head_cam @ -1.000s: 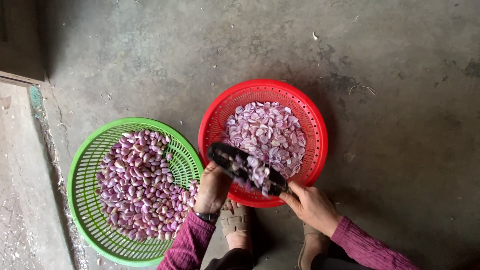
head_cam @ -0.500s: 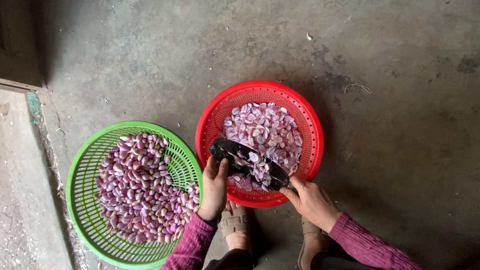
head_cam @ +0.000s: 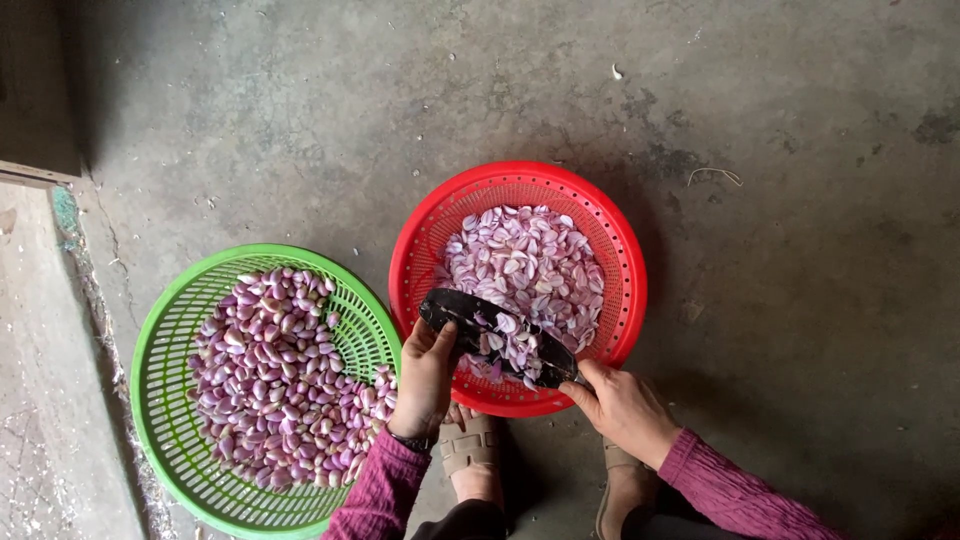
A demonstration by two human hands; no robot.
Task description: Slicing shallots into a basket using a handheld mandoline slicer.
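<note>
A broad dark knife [head_cam: 500, 338] lies flat over the near rim of the red basket [head_cam: 620, 250], carrying a small heap of sliced shallots [head_cam: 510, 340] that look light, loose and apt to slide off. The right hand [head_cam: 622, 408] is closed around the handle; the left hand [head_cam: 425, 380] steadies the stiff blade's tip. A green basket [head_cam: 160, 400] of peeled shallots [head_cam: 270, 370] sits just beside on the concrete floor [head_cam: 800, 150].

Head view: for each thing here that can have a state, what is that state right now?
Red basket: on the floor, holds sliced shallot pieces.
Green basket: on the floor, holds whole peeled shallots.
Dark blade: held flat over the red basket, sliced pieces lying on it.
Left hand: steadies the blade's end.
Right hand: grips the blade's other end.
</note>
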